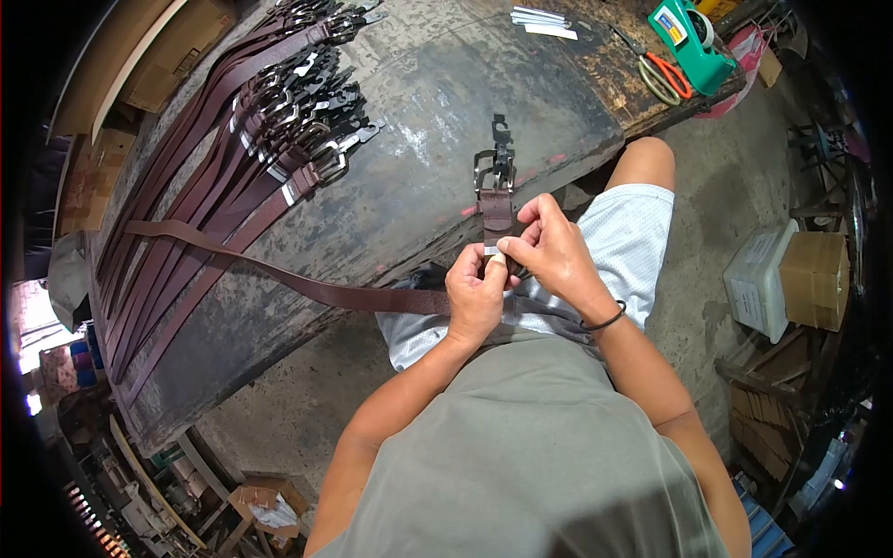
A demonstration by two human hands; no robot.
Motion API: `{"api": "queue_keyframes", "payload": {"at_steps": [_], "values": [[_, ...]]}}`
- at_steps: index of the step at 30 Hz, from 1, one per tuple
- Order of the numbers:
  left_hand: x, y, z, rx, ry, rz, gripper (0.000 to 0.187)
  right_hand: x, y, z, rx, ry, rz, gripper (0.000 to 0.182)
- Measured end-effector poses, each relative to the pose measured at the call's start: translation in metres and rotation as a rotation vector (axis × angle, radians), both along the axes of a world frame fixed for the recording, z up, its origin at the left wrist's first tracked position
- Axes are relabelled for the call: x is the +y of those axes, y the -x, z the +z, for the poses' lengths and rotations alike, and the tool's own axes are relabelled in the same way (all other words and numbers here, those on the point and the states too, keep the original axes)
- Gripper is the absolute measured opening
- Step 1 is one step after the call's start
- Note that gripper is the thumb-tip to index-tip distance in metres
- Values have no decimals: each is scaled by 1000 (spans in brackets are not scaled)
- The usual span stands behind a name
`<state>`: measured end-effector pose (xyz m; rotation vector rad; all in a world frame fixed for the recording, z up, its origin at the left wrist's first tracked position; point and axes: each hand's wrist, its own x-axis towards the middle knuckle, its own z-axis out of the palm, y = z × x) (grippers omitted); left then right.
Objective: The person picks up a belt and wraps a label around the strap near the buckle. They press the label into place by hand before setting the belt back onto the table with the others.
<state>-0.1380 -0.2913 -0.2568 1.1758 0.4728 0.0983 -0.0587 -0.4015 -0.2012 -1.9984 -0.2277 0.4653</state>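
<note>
A dark brown belt (376,298) runs from the pile on the table to my hands, its metal buckle (493,170) pointing away from me with a black hook-like piece at the tip. My left hand (476,296) is closed around the belt just below the buckle end, thumb on top. A small white strip (491,250) lies across the belt there. My right hand (551,251) pinches at the strip's right edge with thumb and forefinger, its other fingers curled. The belt's underside is hidden by my hands.
Several brown belts (191,191) with buckles lie heaped on the table's (409,121) left side. White strips (541,20), orange-handled scissors (668,76) and a green tape dispenser (694,46) sit at the far right. Boxes (811,279) stand at right.
</note>
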Motion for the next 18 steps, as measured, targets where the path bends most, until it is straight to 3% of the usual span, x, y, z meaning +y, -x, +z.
{"api": "queue_keyframes", "payload": {"at_steps": [3,9,18], "values": [[1,0,-3,-5,17,4,8,-3,-1,-7,-53,56,50,33],[5,1,5,44,69,-19,11,-13,-3,-25,318,-433,-129,29],[3,0,8,27,71,9,11,4,7,-12,378,-444,-90,50]]}}
